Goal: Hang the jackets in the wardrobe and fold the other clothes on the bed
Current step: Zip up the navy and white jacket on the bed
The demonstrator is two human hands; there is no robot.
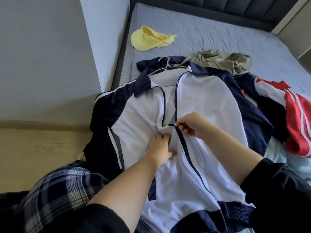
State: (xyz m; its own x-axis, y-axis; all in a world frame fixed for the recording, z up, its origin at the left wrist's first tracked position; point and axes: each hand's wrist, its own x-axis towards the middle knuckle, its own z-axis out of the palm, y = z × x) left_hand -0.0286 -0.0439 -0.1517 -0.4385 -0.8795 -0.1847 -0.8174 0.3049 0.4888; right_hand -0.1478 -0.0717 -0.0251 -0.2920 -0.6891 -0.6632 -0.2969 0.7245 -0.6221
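Head cam: the white-and-navy jacket (202, 101) lies front up on the bed (218, 39), hanger (165, 65) in its collar, zipped about halfway. The right hand (190, 125) pinches the zipper pull (175, 123). The left hand (159, 147) presses the cloth just beside the zipper, fingers close together. A red jacket (294, 115) lies at its right.

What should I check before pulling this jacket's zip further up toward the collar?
1. Grip: right hand pinches the zipper pull: ok.
2. Hold-down: left hand presses the jacket below the pull: ok.
3. Fabric flat beside the pull: not ok, it bunches on the left side.
4. Open zip tracks above the pull uncovered: ok.
5. The hanger sits in the collar, hook sticking out: ok.
6. Hanger ends seated in both shoulders: cannot tell, hidden by cloth.
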